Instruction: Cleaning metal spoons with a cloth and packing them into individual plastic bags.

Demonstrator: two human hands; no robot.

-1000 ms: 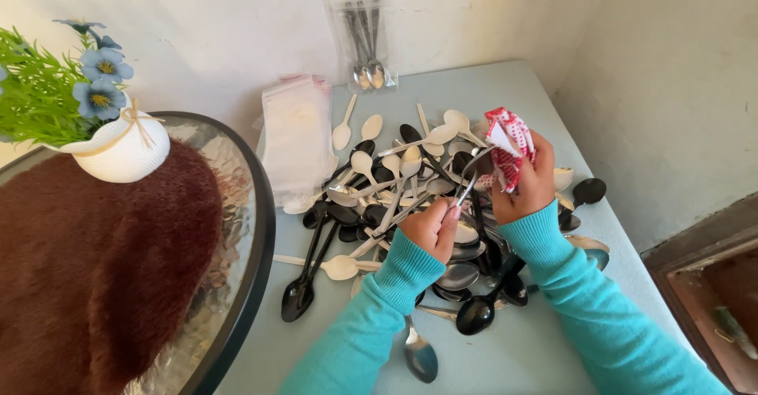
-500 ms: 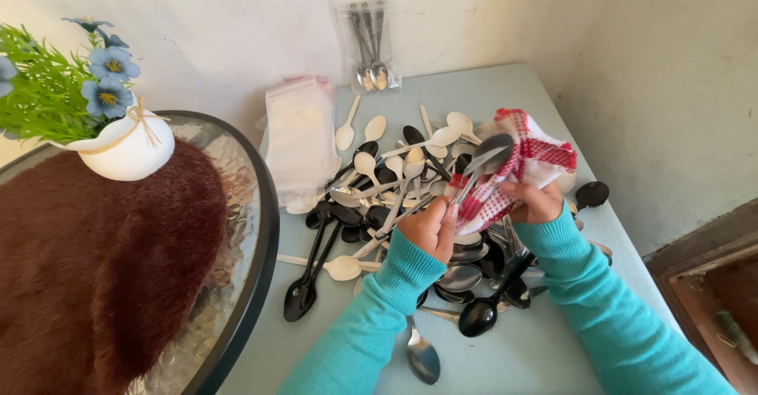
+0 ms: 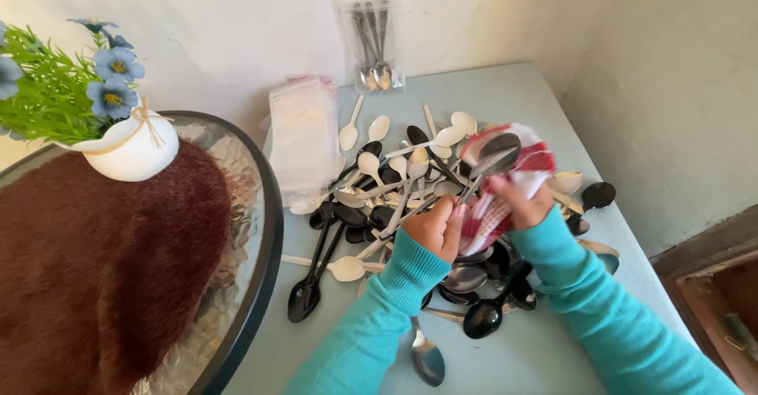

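My left hand (image 3: 437, 225) grips the handle of a metal spoon (image 3: 491, 154) and holds it up over a heap of spoons (image 3: 395, 189) on the pale blue table (image 3: 521, 95). Its bowl rests against a red and white checked cloth (image 3: 505, 186). My right hand (image 3: 521, 201) is closed on that cloth just right of the left hand. The heap mixes white plastic, black plastic and metal spoons. Both arms wear teal sleeves.
A clear bag with metal spoons (image 3: 371, 43) leans on the wall at the back. A stack of clear bags (image 3: 302, 138) lies left of the heap. A round glass table (image 3: 253, 229) at left carries a brown fur mat (image 3: 103, 268) and a white flower pot (image 3: 130, 150).
The cloth was bunched in my right hand; it has spread out around the spoon's bowl. My left hand has kept the spoon's handle, and both hands have shifted slightly.
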